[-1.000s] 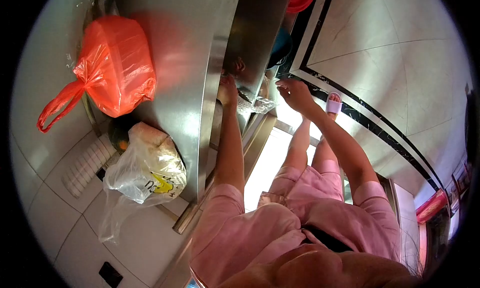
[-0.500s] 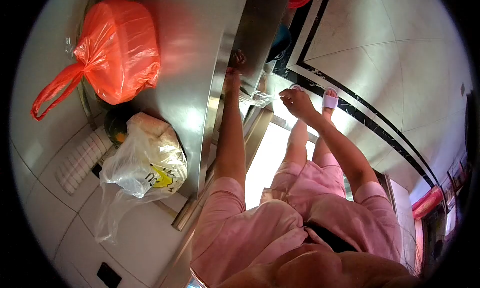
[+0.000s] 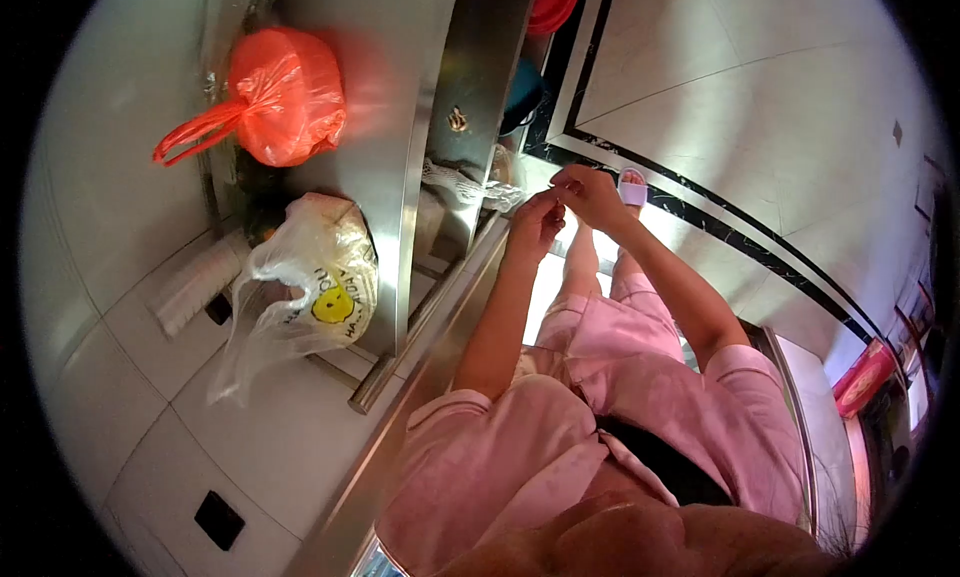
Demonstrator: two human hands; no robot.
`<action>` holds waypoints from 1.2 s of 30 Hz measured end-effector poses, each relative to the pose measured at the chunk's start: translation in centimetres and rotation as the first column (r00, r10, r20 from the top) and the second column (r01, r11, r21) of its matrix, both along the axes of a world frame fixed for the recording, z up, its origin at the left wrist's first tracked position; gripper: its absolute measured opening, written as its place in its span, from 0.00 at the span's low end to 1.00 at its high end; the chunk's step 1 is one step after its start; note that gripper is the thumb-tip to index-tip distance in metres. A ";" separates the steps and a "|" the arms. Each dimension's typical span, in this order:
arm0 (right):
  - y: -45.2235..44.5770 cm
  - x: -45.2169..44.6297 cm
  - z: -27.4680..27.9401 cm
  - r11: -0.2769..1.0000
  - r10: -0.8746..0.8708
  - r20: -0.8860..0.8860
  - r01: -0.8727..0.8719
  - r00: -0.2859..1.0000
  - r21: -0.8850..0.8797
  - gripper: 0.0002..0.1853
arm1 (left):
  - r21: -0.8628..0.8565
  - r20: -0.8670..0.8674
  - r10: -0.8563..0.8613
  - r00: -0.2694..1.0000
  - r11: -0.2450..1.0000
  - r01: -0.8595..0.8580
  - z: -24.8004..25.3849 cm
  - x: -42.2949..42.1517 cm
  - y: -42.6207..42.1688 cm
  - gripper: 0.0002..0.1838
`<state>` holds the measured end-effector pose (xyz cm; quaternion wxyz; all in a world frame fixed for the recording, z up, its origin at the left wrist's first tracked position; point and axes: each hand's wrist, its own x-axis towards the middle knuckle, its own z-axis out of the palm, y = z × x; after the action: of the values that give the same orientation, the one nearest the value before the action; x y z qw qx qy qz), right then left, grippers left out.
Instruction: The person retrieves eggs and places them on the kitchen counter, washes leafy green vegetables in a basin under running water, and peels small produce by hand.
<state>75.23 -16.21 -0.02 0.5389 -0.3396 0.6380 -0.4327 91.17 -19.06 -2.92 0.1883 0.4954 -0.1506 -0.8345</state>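
My left hand and my right hand are together in front of me, fingertips meeting. Both are closed in a pinch, and whatever lies between the fingers is too small to make out. Just left of them, a clear plastic bag and a white net lie on a lower metal shelf. A small brown thing rests farther along that shelf.
A tied red plastic bag and a white plastic bag with a yellow smiley stand on the steel counter at left. Beyond are a red basin and a dark teal object. A metal rail runs below the counter.
My left hand has drawn back from the lower shelf and met my right hand, which has shifted slightly left. The view has moved, so the counter bags look smaller.
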 end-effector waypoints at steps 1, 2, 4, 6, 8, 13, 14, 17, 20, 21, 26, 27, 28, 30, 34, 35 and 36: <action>0.8 -0.6 0.5 1.000 -0.001 -0.015 0.001 1.000 -0.012 0.10 | -0.069 0.015 -0.067 0.998 0.995 0.068 1.2 -0.7 0.4 0.05; 1.6 -1.1 1.1 1.000 -0.005 -0.031 0.004 1.000 -0.024 0.10 | -0.077 0.000 -0.075 0.997 0.994 0.075 2.0 -1.5 0.8 0.05; 3.0 -2.5 3.7 0.999 -0.026 -0.061 0.025 0.998 -0.026 0.10 | 0.027 -0.122 -0.084 0.989 0.996 0.088 3.2 -2.1 1.5 0.10; 4.4 -3.5 5.7 0.999 -0.044 -0.083 0.042 0.996 -0.028 0.10 | 0.149 -0.218 -0.062 0.974 0.984 0.096 4.2 -3.0 1.9 0.17; 6.0 -4.2 6.6 0.995 -0.074 0.119 0.081 0.990 -0.052 0.09 | -0.032 -0.180 -0.180 0.967 0.984 0.177 5.1 -4.1 3.0 0.16; 8.0 -6.1 11.3 0.998 -0.028 0.058 0.032 0.998 -0.061 0.06 | 0.118 -0.183 -0.044 0.982 0.991 0.066 12.3 -6.4 4.2 0.09; 8.2 -6.2 11.3 0.997 -0.012 0.013 0.013 1.000 -0.071 0.06 | 0.052 -0.190 -0.095 0.977 0.993 0.107 13.5 -6.5 4.5 0.10; 7.9 -6.2 15.2 0.981 0.091 -0.094 -0.106 0.991 -0.165 0.07 | -0.103 -0.104 -0.163 0.981 0.983 0.153 15.9 -5.8 5.3 0.10; 7.2 -4.9 17.5 0.963 0.260 -0.151 -0.267 0.954 -0.030 0.07 | -0.217 -0.007 -0.146 0.989 0.966 0.141 17.9 -3.8 6.2 0.10; 7.1 -4.2 17.9 0.939 0.293 -0.246 -0.327 0.924 -0.108 0.07 | -0.268 0.039 -0.159 0.987 0.949 0.163 18.6 -3.0 6.6 0.10; 6.1 0.9 20.5 0.840 0.365 -0.432 -0.492 0.825 -0.229 0.07 | -0.368 0.061 0.003 0.998 0.930 0.020 20.4 2.5 8.5 0.09; 5.9 2.1 20.8 0.818 0.392 -0.437 -0.524 0.810 -0.237 0.06 | -0.367 0.066 0.058 0.996 0.930 -0.030 20.8 3.8 8.9 0.09; 5.9 3.3 21.1 0.804 0.394 -0.449 -0.538 0.802 -0.254 0.06 | -0.367 0.069 0.109 0.992 0.927 -0.076 21.0 5.1 9.3 0.08; 5.8 6.1 21.3 0.712 0.469 -0.446 -0.625 0.762 -0.319 0.06 | -0.413 0.058 0.171 0.983 0.901 -0.133 20.8 8.3 10.3 0.07; 6.1 12.4 23.1 0.532 0.506 -0.513 -0.719 0.693 -0.447 0.04 | -0.487 -0.001 0.258 0.966 0.844 -0.225 22.3 14.6 13.0 0.07; 6.1 14.2 22.1 0.512 0.525 -0.460 -0.697 0.717 -0.502 0.05 | -0.466 -0.010 0.333 0.943 0.833 -0.299 22.6 15.7 13.9 0.07; 6.4 15.7 22.4 0.501 0.538 -0.474 -0.717 0.697 -0.485 0.05 | -0.472 0.031 0.382 0.924 0.820 -0.323 23.6 16.7 14.6 0.06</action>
<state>90.89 -9.84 22.34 0.4209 -0.7643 0.3457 -0.3452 107.88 -4.44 20.71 0.4413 0.5067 -0.2601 -0.6934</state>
